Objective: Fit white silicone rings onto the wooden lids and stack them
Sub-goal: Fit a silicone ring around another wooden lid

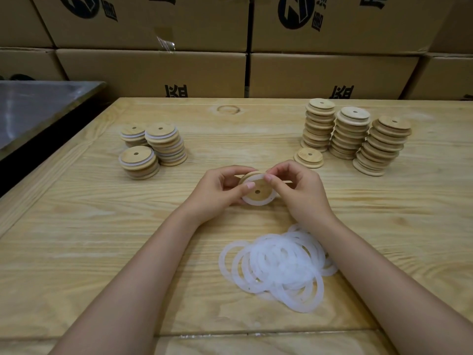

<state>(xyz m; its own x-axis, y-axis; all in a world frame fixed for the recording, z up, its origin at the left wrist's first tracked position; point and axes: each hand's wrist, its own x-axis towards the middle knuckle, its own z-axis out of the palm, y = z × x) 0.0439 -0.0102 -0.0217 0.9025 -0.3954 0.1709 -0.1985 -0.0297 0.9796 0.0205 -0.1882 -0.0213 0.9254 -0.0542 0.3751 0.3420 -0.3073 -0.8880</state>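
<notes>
Over the tabletop (102,226), a wooden lid (257,192) is pinched between curled fingers (243,187) of the left hand (217,193) and right hand (299,193); seating is judged underway, with the silicone ring (256,202) beneath the fingers to be pressed round next.

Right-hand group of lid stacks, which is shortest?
The small stack at the group's front left: only about two lids high, while the three tall stacks behind it each hold many.
</notes>
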